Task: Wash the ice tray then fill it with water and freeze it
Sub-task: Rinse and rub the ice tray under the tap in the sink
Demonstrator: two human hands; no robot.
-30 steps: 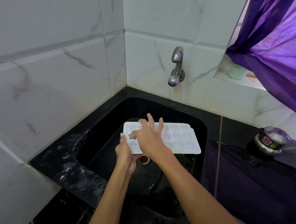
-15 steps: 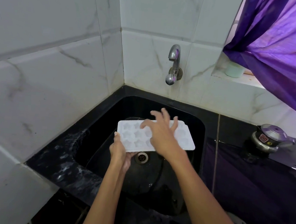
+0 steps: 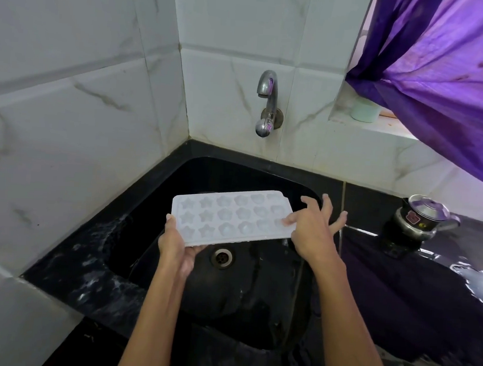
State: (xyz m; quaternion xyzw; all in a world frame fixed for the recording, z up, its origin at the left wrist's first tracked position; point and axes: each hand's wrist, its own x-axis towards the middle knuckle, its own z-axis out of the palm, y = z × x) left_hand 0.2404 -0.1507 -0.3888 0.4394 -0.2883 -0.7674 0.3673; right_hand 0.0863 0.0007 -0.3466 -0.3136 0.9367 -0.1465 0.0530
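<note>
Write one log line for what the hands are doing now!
left hand grips ice tray | right hand rubs its end | over sink | tap dry

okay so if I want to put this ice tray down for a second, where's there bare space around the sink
The sink floor is bare around the drain, below the ice tray. The wet counter is open between the sink's right rim and the small metal pot. The strip left of the sink against the tiled wall is narrow.

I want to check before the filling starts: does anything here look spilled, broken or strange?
Nothing looks broken. The ice tray appears whole, held over the sink by the left hand. Water lies on the counter at right.
</note>
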